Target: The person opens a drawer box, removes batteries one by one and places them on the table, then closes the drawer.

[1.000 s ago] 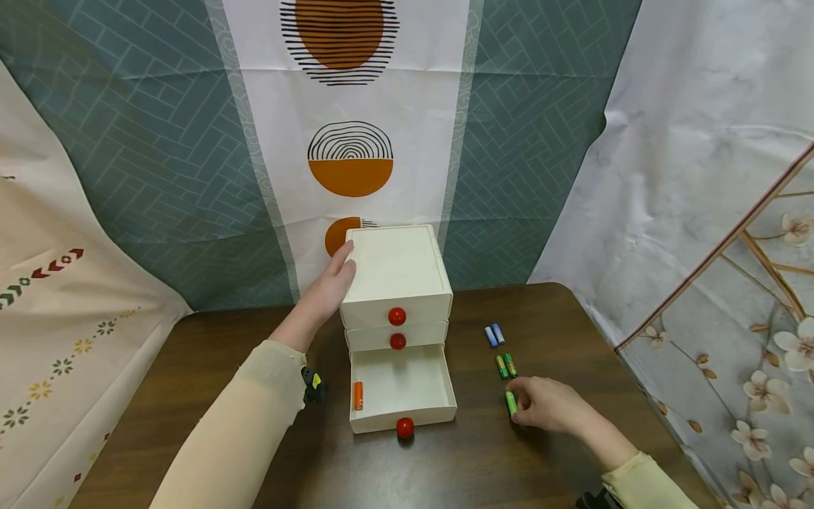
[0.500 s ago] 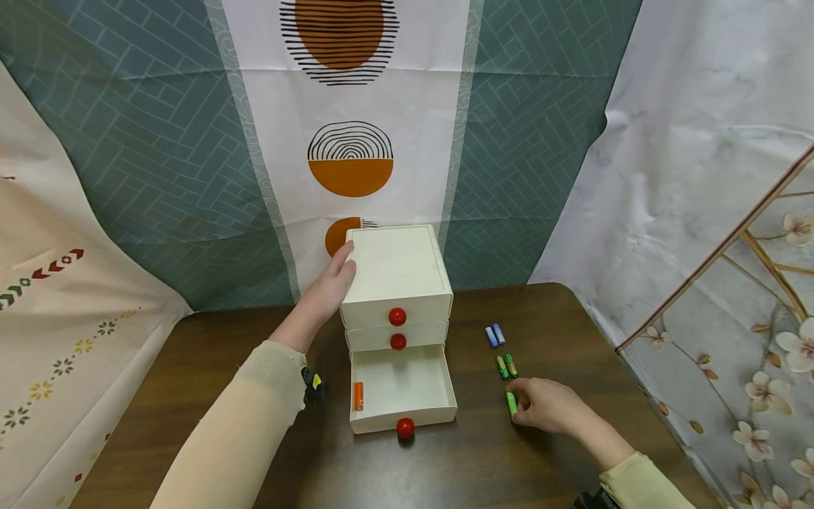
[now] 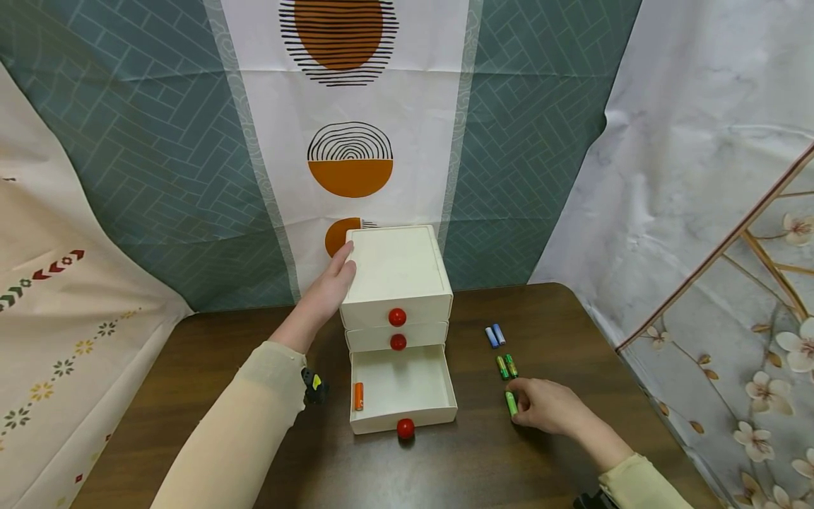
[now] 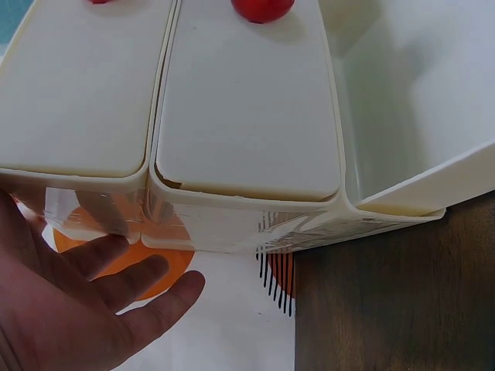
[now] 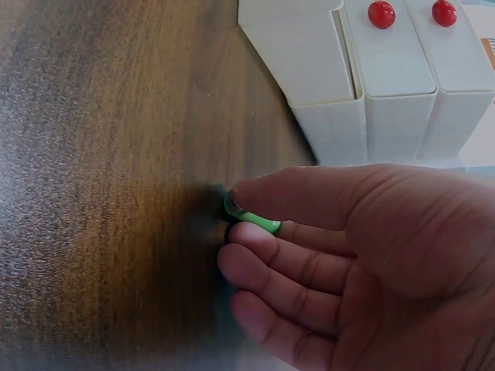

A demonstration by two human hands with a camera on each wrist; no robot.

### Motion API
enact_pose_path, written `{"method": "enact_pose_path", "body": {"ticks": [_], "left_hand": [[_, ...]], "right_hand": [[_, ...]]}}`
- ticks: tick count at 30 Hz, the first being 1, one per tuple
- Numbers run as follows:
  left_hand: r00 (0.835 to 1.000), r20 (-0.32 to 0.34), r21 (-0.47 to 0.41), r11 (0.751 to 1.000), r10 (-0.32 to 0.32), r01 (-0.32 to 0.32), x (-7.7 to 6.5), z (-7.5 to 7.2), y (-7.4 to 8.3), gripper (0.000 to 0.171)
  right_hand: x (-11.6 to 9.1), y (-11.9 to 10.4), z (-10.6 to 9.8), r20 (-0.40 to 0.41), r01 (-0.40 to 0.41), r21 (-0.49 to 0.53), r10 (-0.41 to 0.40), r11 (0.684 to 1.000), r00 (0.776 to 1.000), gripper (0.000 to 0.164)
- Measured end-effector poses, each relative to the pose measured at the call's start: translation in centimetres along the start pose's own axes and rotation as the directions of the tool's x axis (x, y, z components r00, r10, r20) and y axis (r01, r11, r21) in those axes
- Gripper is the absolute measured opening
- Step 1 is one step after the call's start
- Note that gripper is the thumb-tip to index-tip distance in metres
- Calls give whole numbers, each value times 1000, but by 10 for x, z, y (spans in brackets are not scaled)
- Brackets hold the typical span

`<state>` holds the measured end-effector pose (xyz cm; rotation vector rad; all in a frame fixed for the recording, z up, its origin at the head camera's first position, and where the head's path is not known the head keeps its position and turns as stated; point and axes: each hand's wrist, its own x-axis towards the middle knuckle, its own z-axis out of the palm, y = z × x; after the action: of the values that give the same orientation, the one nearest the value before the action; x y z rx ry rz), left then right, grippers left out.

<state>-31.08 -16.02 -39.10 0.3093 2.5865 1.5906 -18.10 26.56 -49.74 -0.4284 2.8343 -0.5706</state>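
Observation:
A white drawer cabinet (image 3: 397, 265) with red knobs stands at the back of the table. Its bottom drawer (image 3: 407, 396) is pulled out, and an orange battery (image 3: 359, 396) lies along that drawer's left wall. My left hand (image 3: 327, 290) rests at the cabinet's upper left edge; in the left wrist view its fingers (image 4: 155, 309) extend loosely beside the side wall. To the right, my right hand (image 3: 550, 405) pinches a light green battery (image 3: 511, 403) between thumb and fingers, low over the table. The right wrist view shows the green battery (image 5: 259, 222) partly covered by the thumb.
Just beyond the right hand lie two green-and-gold batteries (image 3: 506, 366). Two blue-and-white batteries (image 3: 494, 335) are farther back. The dark wooden table (image 3: 470, 466) ends at patterned cloth hangings (image 3: 534, 141) behind and on both sides.

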Motion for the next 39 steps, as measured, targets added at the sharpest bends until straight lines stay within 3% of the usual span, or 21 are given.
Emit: {"method": "enact_pose_path", "body": {"ticks": [39], "left_hand": [[1000,-1,9,1000,11,-11,-1,0,1,67]], "right_hand": [[-3,0,0,25,-14,47,13,999,1000,43]]}}
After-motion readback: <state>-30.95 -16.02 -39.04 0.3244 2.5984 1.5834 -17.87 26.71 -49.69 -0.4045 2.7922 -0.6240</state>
